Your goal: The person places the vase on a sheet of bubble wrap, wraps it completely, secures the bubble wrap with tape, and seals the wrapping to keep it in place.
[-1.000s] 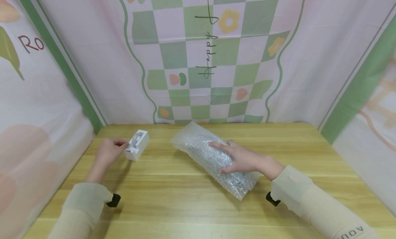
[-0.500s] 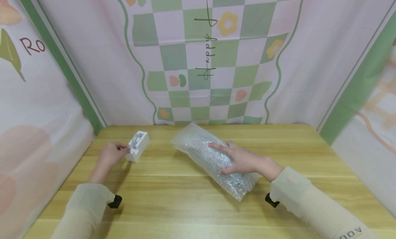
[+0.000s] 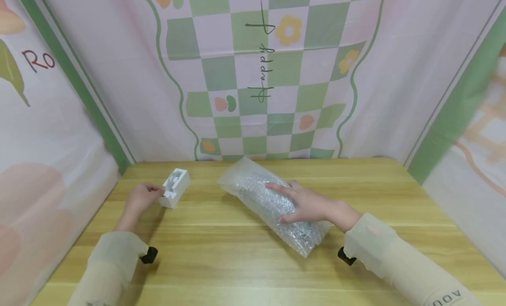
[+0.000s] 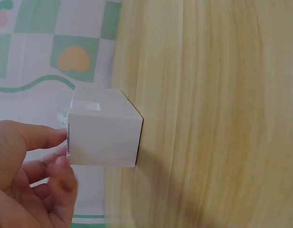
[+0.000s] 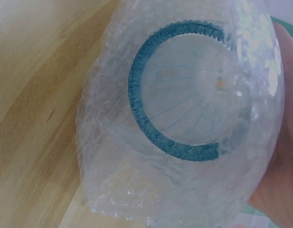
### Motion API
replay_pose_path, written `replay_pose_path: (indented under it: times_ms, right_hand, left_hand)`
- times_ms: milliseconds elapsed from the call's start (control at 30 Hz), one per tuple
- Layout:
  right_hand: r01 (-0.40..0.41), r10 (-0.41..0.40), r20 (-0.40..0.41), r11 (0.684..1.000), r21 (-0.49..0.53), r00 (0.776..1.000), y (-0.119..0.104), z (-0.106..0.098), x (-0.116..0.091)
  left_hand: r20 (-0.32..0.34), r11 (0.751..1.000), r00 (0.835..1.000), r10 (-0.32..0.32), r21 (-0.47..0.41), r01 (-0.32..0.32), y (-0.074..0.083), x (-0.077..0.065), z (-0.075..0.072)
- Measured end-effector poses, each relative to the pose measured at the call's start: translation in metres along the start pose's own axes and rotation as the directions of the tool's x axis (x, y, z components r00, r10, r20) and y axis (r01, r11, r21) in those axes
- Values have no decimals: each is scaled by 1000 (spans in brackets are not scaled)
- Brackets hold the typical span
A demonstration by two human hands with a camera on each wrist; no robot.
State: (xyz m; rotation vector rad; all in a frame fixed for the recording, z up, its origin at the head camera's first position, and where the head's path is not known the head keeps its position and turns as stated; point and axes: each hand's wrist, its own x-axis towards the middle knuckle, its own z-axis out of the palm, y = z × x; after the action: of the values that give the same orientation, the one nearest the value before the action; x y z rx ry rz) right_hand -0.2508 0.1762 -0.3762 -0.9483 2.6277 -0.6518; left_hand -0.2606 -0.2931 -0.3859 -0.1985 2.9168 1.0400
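My left hand is at the near end of a white tape dispenser. Its fingertips pinch at the serrated edge, where the clear tape is hard to make out; a clear roll sits inside. A roll of bubble wrap lies slantwise on the table, under my right hand. The right thumb and fingers spread over the wrap and curve round its sides. Looking into its end, the right wrist view shows a round glass vessel with a teal ridged rim, wrapped inside.
Wood-grain table lies under everything. A printed curtain with a checked pattern hangs along its back edge, and further cloth walls stand at the sides. Small black devices are strapped at both wrists.
My left hand has shifted slightly towards the dispenser's cutting edge, and its fingertips have closed in there. The right hand and the bubble wrap stay in place.
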Motion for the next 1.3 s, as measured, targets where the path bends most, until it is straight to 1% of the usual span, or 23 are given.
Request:
replay_pose_path:
  times_ms: [167,533,667,900,1167,1300]
  right_hand:
    - [-5,5,0,1000,6,1000,0,1,0]
    - [-3,3,-3,1000,-7,1000,2,2,1]
    - [-4,4,-1,1000,-5,1000,2,2,1]
    - [-8,8,-2,1000,-7,1000,0,1,0]
    - [-13,13,-5,1000,0,1000,1,2,1]
    - [-12,12,-4,1000,0,1000,1,2,0]
  left_hand:
    - [-19,1000,1000,-2,-1,2,0,2,1]
    - [-33,1000,999,-25,-19,24,0,3,3]
    - [-32,999,998,-44,-29,44,4,3,4]
    - [-43,997,997,-70,-15,69,9,2,7]
    - [-38,996,995,-88,-13,87,11,1,7]
    - [-22,995,995,-97,-17,96,13,1,6]
